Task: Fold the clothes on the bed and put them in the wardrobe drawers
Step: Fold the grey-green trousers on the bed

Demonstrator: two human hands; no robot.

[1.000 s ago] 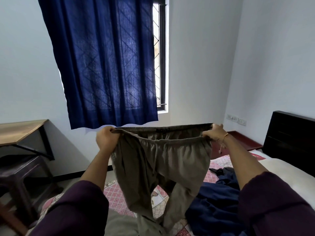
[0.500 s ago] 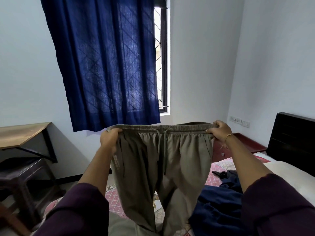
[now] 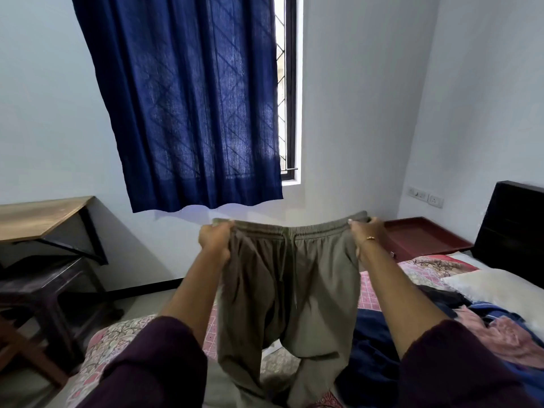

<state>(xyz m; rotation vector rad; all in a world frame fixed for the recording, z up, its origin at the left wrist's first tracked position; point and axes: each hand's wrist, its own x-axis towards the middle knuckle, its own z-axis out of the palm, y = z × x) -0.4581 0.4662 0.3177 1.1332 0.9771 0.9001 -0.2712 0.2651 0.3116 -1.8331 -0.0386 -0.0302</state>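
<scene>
I hold a pair of olive-grey drawstring trousers [image 3: 288, 290] up in front of me over the bed [image 3: 117, 346]. My left hand [image 3: 215, 240] grips the left end of the elastic waistband. My right hand [image 3: 368, 234] grips the right end. The waistband is stretched flat between them, the drawstring hangs down the middle, and the legs drop to the patterned bedspread. To the right on the bed lie a dark blue garment [image 3: 374, 348] and a pink garment [image 3: 506, 337]. No wardrobe is in view.
A white pillow [image 3: 494, 293] lies by the black headboard [image 3: 515, 228]. A red-brown bedside table [image 3: 424, 237] stands in the corner. A wooden desk [image 3: 38, 216] and dark chair [image 3: 44, 290] stand at the left. A blue curtain [image 3: 188, 98] covers the window.
The open, twisted waistband has been pulled flat, front towards me. My hands and the trousers have come down a little, and my view has tipped down towards the bed.
</scene>
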